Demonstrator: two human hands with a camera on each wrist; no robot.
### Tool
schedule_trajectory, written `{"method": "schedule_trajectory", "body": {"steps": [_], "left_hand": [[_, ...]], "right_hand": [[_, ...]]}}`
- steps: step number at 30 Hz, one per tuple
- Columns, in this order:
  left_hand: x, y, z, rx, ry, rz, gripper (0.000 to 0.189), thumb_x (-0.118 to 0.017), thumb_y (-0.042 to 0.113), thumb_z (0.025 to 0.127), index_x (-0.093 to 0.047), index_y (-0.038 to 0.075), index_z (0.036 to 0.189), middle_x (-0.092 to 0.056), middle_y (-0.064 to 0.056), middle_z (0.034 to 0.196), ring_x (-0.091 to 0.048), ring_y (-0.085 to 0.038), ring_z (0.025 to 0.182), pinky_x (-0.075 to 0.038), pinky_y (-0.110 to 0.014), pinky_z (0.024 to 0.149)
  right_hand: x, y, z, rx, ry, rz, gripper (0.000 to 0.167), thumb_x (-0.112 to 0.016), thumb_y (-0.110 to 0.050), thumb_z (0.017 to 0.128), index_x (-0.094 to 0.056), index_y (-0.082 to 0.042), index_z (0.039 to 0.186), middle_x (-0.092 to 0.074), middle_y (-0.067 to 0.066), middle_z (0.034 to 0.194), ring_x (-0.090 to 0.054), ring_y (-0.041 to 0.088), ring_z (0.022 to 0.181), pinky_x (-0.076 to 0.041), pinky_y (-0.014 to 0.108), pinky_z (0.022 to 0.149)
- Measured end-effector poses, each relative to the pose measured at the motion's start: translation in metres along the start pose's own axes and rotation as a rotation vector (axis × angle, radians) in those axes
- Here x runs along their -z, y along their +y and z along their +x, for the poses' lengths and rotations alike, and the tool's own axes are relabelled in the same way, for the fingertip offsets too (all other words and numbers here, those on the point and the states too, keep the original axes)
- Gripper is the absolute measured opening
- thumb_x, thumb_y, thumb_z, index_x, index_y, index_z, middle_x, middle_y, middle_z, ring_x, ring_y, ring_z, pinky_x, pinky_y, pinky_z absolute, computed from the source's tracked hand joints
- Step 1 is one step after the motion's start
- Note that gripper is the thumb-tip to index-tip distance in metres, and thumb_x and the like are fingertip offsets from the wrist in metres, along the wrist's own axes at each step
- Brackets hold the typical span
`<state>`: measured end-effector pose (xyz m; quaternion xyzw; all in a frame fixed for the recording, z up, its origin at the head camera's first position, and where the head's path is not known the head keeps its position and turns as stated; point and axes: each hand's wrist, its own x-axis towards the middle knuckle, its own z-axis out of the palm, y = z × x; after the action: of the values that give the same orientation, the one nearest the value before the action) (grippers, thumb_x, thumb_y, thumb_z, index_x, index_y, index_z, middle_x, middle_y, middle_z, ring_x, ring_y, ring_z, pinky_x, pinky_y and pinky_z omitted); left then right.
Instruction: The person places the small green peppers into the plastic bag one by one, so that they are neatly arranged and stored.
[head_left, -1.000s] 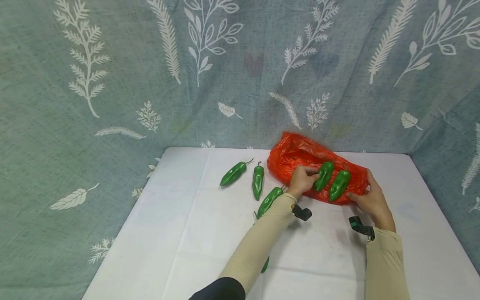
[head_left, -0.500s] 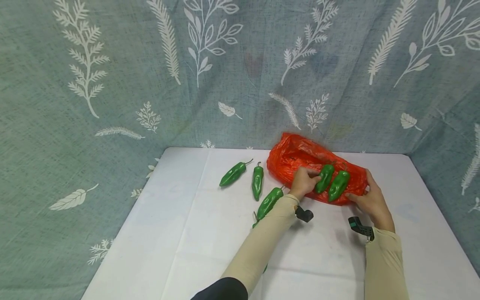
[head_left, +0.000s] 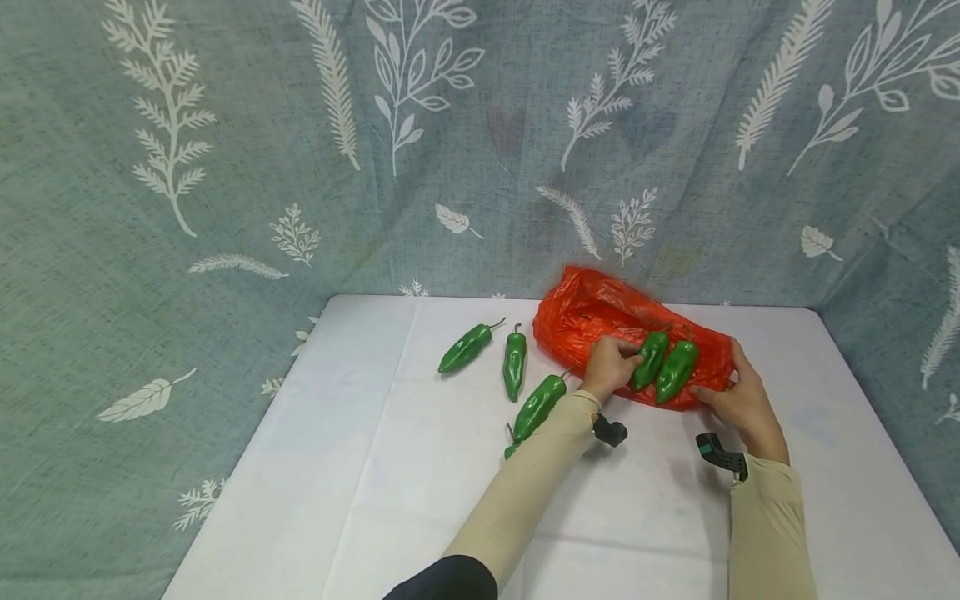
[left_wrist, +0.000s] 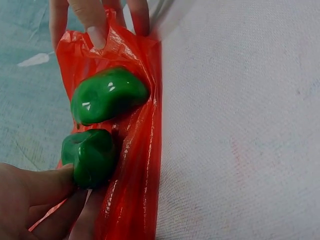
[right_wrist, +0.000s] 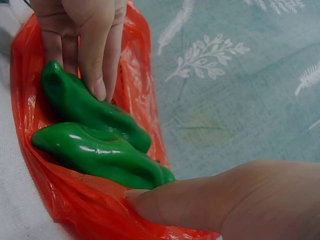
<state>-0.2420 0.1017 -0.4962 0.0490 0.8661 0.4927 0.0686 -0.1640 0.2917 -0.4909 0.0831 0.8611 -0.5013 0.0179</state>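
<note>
At red plastic bag (head_left: 615, 312), left hand (head_left: 609, 367) pinching green chili (head_left: 651, 360), second chili (head_left: 677, 372) kinda parallel rightward; right hand (head_left: 750, 408) gripping bag.

Grey-green leaf-patterned cloth (head_left: 510, 175) hangs behind a white table (head_left: 652, 500)
</note>
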Motion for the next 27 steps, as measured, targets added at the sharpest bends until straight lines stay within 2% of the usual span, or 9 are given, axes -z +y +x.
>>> {"method": "schedule_trajectory", "body": {"steps": [5, 7, 9, 11, 13, 23, 25, 27], "left_hand": [[-0.0014, -0.0002, 0.0006, -0.003, -0.011, 0.009, 0.019, -0.075, 0.010, 0.095, -0.080, 0.005, 0.112, -0.080, -0.007, 0.110, -0.070, -0.011, 0.097, -0.055, -0.018, 0.079], [-0.0022, -0.0007, 0.0011, -0.003, -0.013, 0.018, 0.018, -0.075, 0.010, 0.094, -0.081, 0.006, 0.111, -0.080, -0.006, 0.110, -0.070, -0.010, 0.097, -0.054, -0.017, 0.079], [-0.0028, -0.0011, 0.0015, -0.003, -0.013, 0.031, 0.018, -0.076, 0.011, 0.095, -0.081, 0.007, 0.111, -0.080, -0.005, 0.111, -0.069, -0.010, 0.098, -0.054, -0.017, 0.078], [-0.0035, -0.0011, 0.0020, -0.001, -0.015, 0.038, 0.018, -0.076, 0.012, 0.095, -0.081, 0.008, 0.111, -0.080, -0.004, 0.112, -0.069, -0.009, 0.100, -0.053, -0.017, 0.078], [-0.0034, -0.0009, 0.0021, 0.001, -0.017, 0.042, 0.018, -0.075, 0.012, 0.095, -0.081, 0.008, 0.112, -0.080, -0.004, 0.113, -0.070, -0.010, 0.101, -0.053, -0.017, 0.078], [-0.0007, 0.0012, 0.0001, 0.018, -0.034, 0.071, 0.019, -0.075, 0.015, 0.096, -0.081, 0.008, 0.113, -0.080, -0.003, 0.112, -0.069, -0.008, 0.094, -0.053, -0.016, 0.075], [-0.0002, 0.0014, 0.0004, 0.023, -0.035, 0.063, 0.020, -0.074, 0.015, 0.096, -0.080, 0.008, 0.114, -0.080, -0.004, 0.113, -0.069, -0.008, 0.094, -0.054, -0.017, 0.076], [0.0005, 0.0013, 0.0009, 0.021, -0.031, 0.062, 0.021, -0.074, 0.016, 0.097, -0.080, 0.007, 0.116, -0.080, -0.004, 0.114, -0.070, -0.009, 0.097, -0.055, -0.018, 0.078]], "right_hand": [[0.0013, 0.0008, -0.0002, -0.001, -0.003, -0.026, 0.106, -0.072, -0.006, 0.093, 0.004, -0.014, 0.167, -0.024, 0.036, 0.164, -0.046, 0.058, 0.136, -0.048, 0.064, 0.107], [0.0017, 0.0009, -0.0003, 0.013, -0.005, -0.024, 0.105, -0.072, -0.006, 0.093, 0.002, -0.014, 0.167, -0.026, 0.036, 0.163, -0.047, 0.058, 0.135, -0.057, 0.051, 0.101], [0.0019, 0.0010, -0.0005, 0.033, -0.006, -0.015, 0.105, -0.073, -0.004, 0.092, 0.000, -0.014, 0.167, -0.028, 0.037, 0.162, -0.048, 0.057, 0.133, -0.059, 0.030, 0.090], [0.0019, 0.0010, -0.0007, 0.054, -0.006, -0.002, 0.104, -0.073, -0.003, 0.091, -0.003, -0.013, 0.167, -0.031, 0.037, 0.160, -0.050, 0.057, 0.132, -0.052, 0.014, 0.079], [0.0017, 0.0014, -0.0007, 0.067, -0.006, 0.005, 0.104, -0.073, -0.002, 0.091, -0.004, -0.013, 0.167, -0.031, 0.037, 0.159, -0.050, 0.058, 0.131, -0.045, 0.006, 0.073], [0.0005, 0.0002, -0.0014, 0.071, -0.004, 0.004, 0.103, -0.074, -0.002, 0.091, -0.005, -0.014, 0.167, -0.032, 0.036, 0.160, -0.050, 0.056, 0.132, -0.045, 0.008, 0.075], [0.0006, -0.0001, -0.0016, 0.066, -0.001, -0.003, 0.104, -0.074, -0.003, 0.091, -0.004, -0.014, 0.168, -0.032, 0.035, 0.160, -0.050, 0.056, 0.133, -0.051, 0.015, 0.080], [0.0006, 0.0000, -0.0015, 0.052, -0.001, -0.006, 0.105, -0.074, -0.004, 0.091, -0.003, -0.015, 0.168, -0.030, 0.035, 0.162, -0.048, 0.056, 0.134, -0.058, 0.031, 0.090]]}}
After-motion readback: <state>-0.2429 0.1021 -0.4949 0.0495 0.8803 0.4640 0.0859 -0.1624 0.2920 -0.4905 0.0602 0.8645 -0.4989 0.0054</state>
